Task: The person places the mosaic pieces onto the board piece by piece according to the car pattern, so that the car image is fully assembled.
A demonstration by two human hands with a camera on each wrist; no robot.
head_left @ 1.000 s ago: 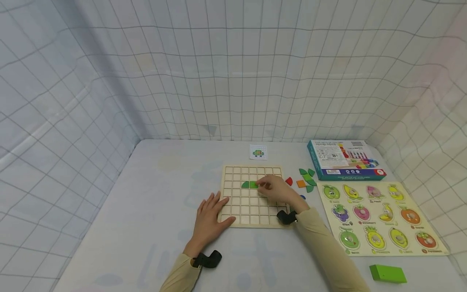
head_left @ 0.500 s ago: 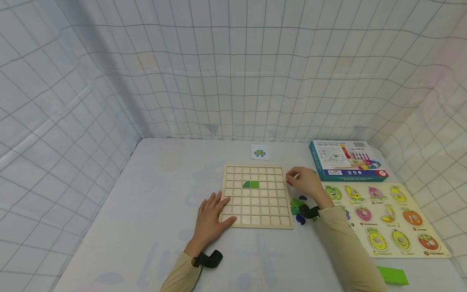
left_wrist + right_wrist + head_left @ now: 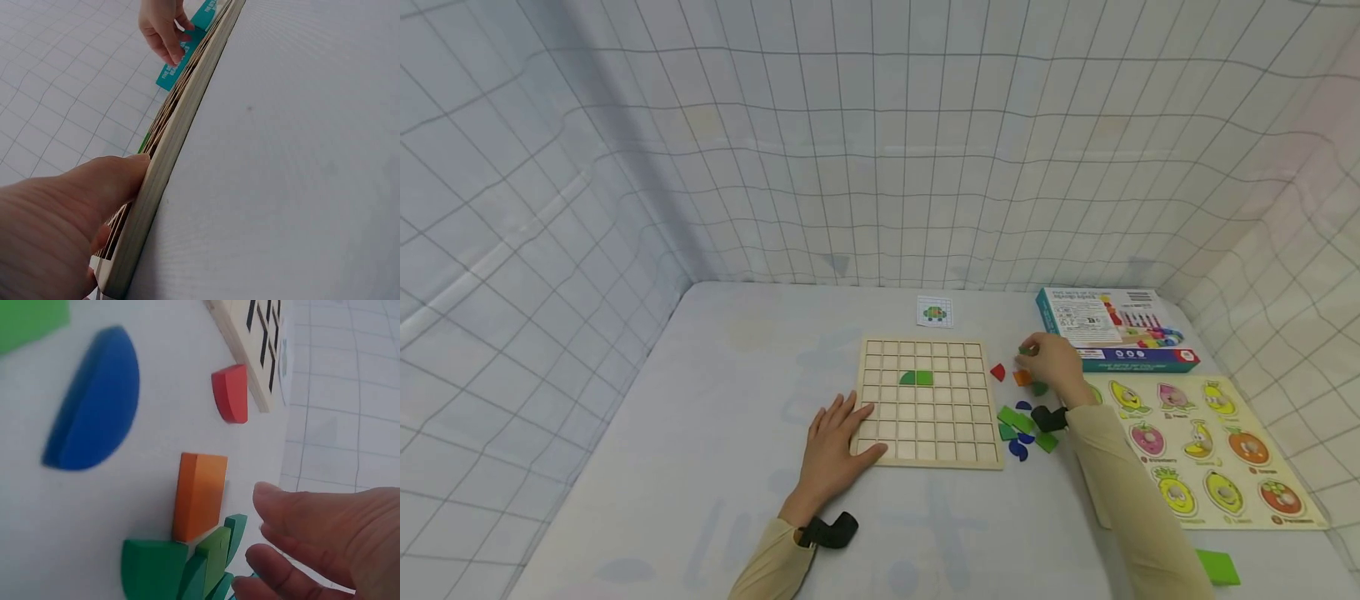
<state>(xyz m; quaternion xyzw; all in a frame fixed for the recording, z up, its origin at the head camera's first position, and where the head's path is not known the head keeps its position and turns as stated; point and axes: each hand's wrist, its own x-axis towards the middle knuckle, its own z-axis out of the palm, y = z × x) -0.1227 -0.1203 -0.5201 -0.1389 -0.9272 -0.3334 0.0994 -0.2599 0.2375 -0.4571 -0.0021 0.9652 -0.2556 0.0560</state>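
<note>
A wooden grid board (image 3: 887, 461) lies flat in the head view, with a dark green quarter-round piece (image 3: 908, 378) and a light green square piece (image 3: 925, 378) side by side in its cells. My left hand (image 3: 833, 454) rests with spread fingers on the board's lower left corner; its thumb (image 3: 119, 175) lies against the frame in the left wrist view. To the right of the board, my right hand (image 3: 1054, 367) hovers over a cluster of green pieces (image 3: 215, 553). Its thumb and fingers stand apart with nothing between them. An orange square piece (image 3: 201, 497) lies beside that cluster.
A red quarter-round piece (image 3: 997, 372) lies by the board's right edge, with blue half-rounds (image 3: 1018, 450) and green pieces nearer me. A picture card (image 3: 935, 312) lies behind the board. At right are a boxed game (image 3: 1120, 329), a fruit puzzle board (image 3: 1210, 457) and a green block (image 3: 1218, 567).
My right hand has left the light green square piece on the board and moved right, past the red piece, to the green pieces. My left hand has stayed put.
</note>
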